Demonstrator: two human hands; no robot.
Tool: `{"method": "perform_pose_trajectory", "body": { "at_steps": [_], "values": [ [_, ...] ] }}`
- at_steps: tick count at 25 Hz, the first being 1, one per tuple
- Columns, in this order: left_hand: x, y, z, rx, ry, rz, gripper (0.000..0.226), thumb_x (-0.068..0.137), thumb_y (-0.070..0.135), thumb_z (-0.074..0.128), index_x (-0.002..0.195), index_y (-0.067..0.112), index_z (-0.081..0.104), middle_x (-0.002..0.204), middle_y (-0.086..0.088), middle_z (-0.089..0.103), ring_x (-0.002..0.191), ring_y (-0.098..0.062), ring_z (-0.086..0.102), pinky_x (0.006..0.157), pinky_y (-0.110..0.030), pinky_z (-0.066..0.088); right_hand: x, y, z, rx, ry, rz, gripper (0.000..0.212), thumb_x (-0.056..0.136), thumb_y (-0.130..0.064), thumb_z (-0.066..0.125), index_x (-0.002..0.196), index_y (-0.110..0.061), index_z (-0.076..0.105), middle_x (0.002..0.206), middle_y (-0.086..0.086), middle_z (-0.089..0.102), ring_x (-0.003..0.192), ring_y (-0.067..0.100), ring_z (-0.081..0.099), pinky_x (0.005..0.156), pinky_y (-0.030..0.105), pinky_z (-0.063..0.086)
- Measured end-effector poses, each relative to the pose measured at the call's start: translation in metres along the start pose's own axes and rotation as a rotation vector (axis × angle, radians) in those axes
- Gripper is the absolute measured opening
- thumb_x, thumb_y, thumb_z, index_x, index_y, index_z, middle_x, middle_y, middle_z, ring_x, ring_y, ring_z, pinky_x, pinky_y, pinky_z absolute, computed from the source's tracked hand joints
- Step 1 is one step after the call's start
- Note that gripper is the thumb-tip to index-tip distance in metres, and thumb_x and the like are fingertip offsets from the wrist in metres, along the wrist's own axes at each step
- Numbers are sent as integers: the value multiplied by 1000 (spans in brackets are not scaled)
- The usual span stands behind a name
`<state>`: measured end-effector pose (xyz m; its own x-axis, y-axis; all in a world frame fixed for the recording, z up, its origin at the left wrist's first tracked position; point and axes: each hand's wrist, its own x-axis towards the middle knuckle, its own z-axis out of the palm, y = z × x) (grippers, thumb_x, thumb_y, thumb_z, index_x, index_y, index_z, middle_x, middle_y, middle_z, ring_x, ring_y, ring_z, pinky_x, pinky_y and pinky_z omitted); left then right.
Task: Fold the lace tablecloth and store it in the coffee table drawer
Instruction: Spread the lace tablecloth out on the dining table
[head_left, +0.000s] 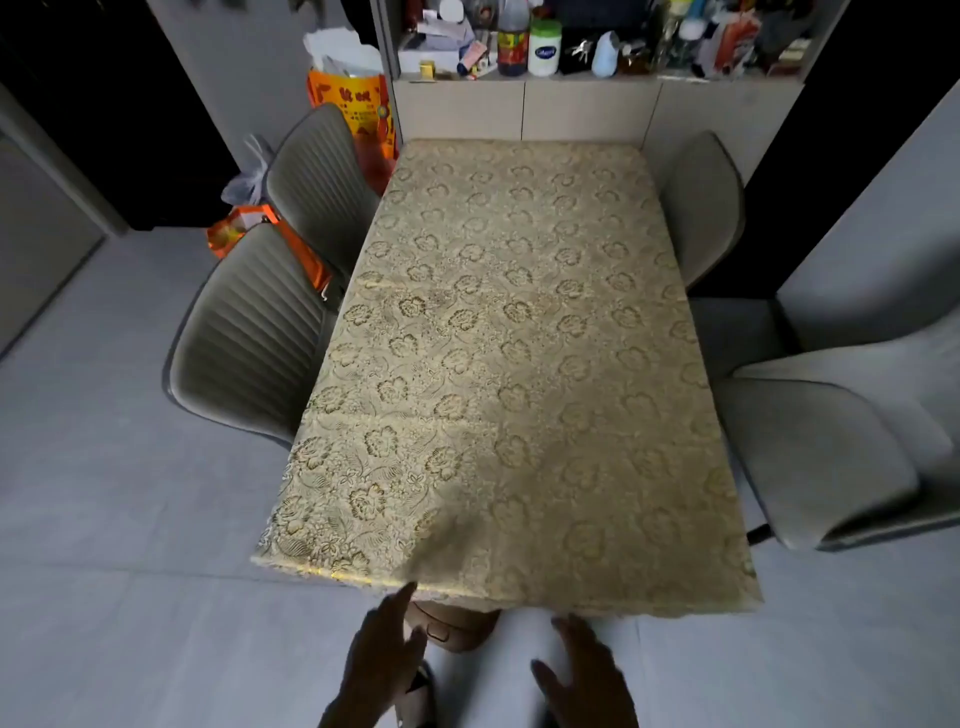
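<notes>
A: Entry, head view. Where is the lace tablecloth (514, 353), and how does it lie?

B: Spread flat over a rectangular table, covering the whole top. Long axis runs 6 to 12 o'clock, away from the wearer; near short edge at 6, far short edge against a low cabinet (524, 109) at 12. Gold floral pattern, face up. One faint crease line crosses it at the near third. Edges drape slightly over the table sides.

A: Hands?

B: Two, both bare, at 6 o'clock below the near edge. Left hand (379, 660): fingers straight and slightly apart, index tip at or just under the hem; contact cannot be told. Right hand (587, 670): fingers spread, palm down, fingertips just short of the hem, holding nothing.

A: Count the rest.

B: One cloth. Four grey chairs: two ribbed-back ones at 9 to 10 o'clock, near chair (249, 338) and far chair (322, 171); two at 2 to 4 o'clock, far chair (706, 208) and near chair (821, 457). Two orange bags at 10 to 11 o'clock, tall bag (358, 104) and low bag (234, 234) behind the left chairs. One brown round object (457, 631) under the near edge, between the hands; identity cannot be told. The shelf above the cabinet holds many bottles and jars, too crowded to count.
</notes>
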<state>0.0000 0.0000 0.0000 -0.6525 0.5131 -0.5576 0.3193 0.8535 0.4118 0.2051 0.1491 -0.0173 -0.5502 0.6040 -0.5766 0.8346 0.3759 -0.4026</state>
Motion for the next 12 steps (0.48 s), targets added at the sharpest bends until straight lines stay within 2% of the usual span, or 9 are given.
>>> {"method": "perform_pose_trajectory", "body": {
  "at_steps": [2, 4, 5, 7, 10, 12],
  "values": [
    [40, 40, -16, 120, 159, 152, 79, 93, 40, 52, 155, 31, 4, 163, -3, 14, 149, -21, 16, 119, -41, 16, 38, -24, -28, -84, 260, -137, 84, 82, -71, 48, 151, -30, 25, 160, 4, 24, 143, 28, 31, 110, 47, 33],
    [78, 82, -31, 270, 295, 241, 90, 90, 54, 47, 152, 33, -16, 162, -3, -15, 150, -27, -11, 117, -53, -6, 84, -47, -56, -185, 431, -218, 93, 77, -80, 41, 152, -27, 24, 160, 9, 22, 144, 36, 26, 109, 59, 27],
    [97, 96, -31, 339, 322, 272, 93, 88, 62, 42, 150, 34, -22, 159, -2, -26, 147, -28, -21, 113, -56, -13, 105, -54, -63, -233, 430, -227, 98, 75, -84, 37, 153, -27, 21, 161, 10, 20, 145, 38, 22, 110, 62, 22],
    [125, 108, -19, 427, 325, 276, 97, 84, 72, 36, 147, 36, -28, 155, -3, -36, 144, -30, -30, 109, -60, -18, 141, -58, -65, -308, 443, -223, 104, 72, -89, 32, 154, -28, 15, 162, 10, 13, 146, 39, 15, 111, 65, 14],
    [173, 106, 5, 478, 238, 279, 99, 82, 78, 33, 145, 37, -30, 154, -3, -39, 142, -32, -33, 109, -66, -15, 198, -44, -54, -347, 356, -188, 110, 67, -94, 26, 153, -34, -6, 163, 6, -8, 149, 36, -3, 113, 66, 3],
    [195, 93, 18, 514, 175, 301, 97, 83, 79, 33, 145, 39, -30, 154, -3, -39, 142, -32, -32, 110, -68, -14, 220, -29, -40, -372, 287, -154, 112, 66, -94, 27, 149, -36, -20, 161, 3, -20, 148, 34, -11, 114, 65, 0]
  ]
}}
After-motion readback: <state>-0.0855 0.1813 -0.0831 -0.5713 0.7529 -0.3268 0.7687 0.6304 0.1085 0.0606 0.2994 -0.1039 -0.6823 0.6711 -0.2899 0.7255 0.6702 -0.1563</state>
